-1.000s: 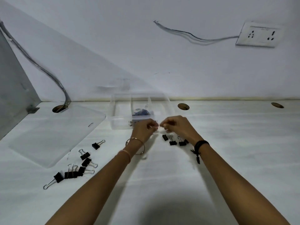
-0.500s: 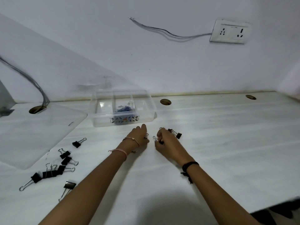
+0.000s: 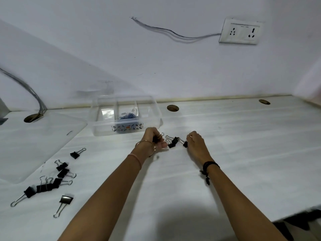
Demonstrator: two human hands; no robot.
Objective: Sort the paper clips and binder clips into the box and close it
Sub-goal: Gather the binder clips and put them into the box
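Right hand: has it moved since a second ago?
Yes. The right hand has drawn back from the clear box, nearer the person and rightward, now gripping a binder clip.

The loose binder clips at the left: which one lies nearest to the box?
The single binder clip, apart from the cluster and farthest back, lies nearest the box.

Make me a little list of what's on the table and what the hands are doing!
box: clear box, open, divided inside
in box: blue paper clips, middle compartment
lid: clear lid, flat on the table, left of the box
left hand: left hand shut on binder clips
right hand: right hand shut on a binder clip
between hands: loose binder clips
far left: binder clip pile, untouched
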